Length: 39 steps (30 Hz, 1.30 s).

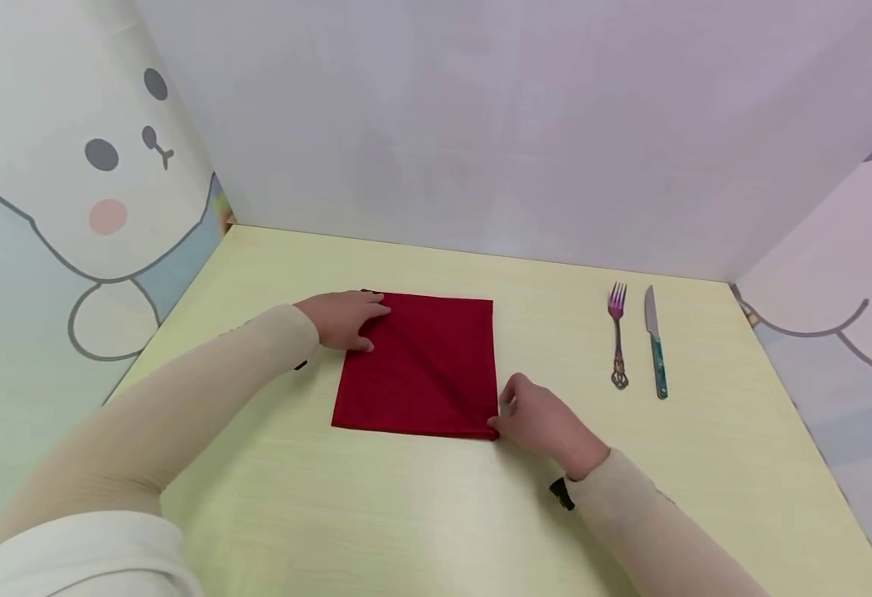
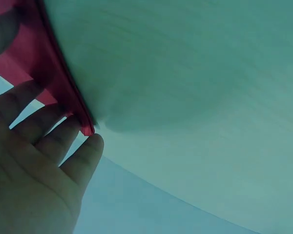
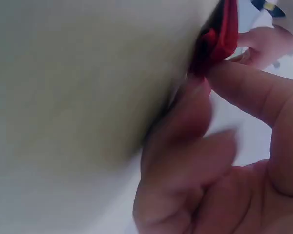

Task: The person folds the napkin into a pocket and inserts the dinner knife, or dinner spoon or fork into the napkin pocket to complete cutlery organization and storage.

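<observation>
one creased red cloth square [image 1: 421,377] lies pinched by the right hand [image 1: 544,421].

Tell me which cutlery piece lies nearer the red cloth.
The fork: it lies between the red cloth and the green-handled knife, which is farther right.

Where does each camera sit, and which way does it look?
Head: on the person's head, looking forward and down at the table, cloth, fork and knife; both arms, left grip and right grip show.
Left wrist: on that wrist, looking past the palm at the cloth's edge and table; the left grip's palm and fingers show.
Right wrist: on that wrist, looking at the cloth's corner; the right grip pinches it, and the left grip seems to show behind.
Shared: head and right wrist both show the right grip pinching the cloth.
</observation>
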Motion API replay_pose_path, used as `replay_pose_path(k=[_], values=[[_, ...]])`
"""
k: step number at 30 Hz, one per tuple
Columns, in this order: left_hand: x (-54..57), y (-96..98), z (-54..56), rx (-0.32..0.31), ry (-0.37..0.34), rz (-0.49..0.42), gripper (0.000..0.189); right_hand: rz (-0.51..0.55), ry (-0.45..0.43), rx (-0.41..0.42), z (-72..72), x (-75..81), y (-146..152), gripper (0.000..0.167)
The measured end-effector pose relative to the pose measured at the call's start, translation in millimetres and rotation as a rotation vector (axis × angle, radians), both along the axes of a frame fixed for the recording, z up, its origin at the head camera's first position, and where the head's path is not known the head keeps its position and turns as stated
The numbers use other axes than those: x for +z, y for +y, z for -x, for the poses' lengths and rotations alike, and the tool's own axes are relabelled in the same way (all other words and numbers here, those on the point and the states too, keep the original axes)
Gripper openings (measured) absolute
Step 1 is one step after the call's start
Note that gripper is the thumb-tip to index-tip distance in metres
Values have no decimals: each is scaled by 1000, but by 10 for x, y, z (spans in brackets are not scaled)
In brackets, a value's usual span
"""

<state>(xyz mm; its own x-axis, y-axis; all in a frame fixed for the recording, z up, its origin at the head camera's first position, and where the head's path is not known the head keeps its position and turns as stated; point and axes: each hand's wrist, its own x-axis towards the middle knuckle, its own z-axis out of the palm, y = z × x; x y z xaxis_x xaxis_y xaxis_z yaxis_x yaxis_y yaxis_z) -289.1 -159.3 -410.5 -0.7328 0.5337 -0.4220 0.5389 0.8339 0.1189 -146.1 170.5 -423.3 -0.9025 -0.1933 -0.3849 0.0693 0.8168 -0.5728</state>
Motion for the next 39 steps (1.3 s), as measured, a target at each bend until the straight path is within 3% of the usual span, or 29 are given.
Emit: replay_pose_path(k=[3,6,8,12,16,20,25,33,39], values=[[-17,9,-16,16,-2,-10,77,-124,219,154,47,18,-13,39],[-4,50,-48,6,16,-30,78,-216,443,353,193,22,-19,44],[0,98,-78,-31,22,-33,79,-268,520,473,327,20,-19,51],[-22,211,-122,-101,9,-21,82,-351,467,602,599,-16,-15,79],[-87,267,-115,-124,-12,3,88,-408,338,632,758,-71,15,111],[-118,259,-119,-145,-22,11,98,-410,276,641,813,-157,76,126],[-113,258,-126,-141,-35,-7,106,-417,319,667,791,-235,116,130],[-148,226,-97,-145,-40,-2,111,-393,402,797,569,-307,13,123],[-138,200,-119,-150,-41,-25,109,-432,431,824,499,-345,-27,118]])
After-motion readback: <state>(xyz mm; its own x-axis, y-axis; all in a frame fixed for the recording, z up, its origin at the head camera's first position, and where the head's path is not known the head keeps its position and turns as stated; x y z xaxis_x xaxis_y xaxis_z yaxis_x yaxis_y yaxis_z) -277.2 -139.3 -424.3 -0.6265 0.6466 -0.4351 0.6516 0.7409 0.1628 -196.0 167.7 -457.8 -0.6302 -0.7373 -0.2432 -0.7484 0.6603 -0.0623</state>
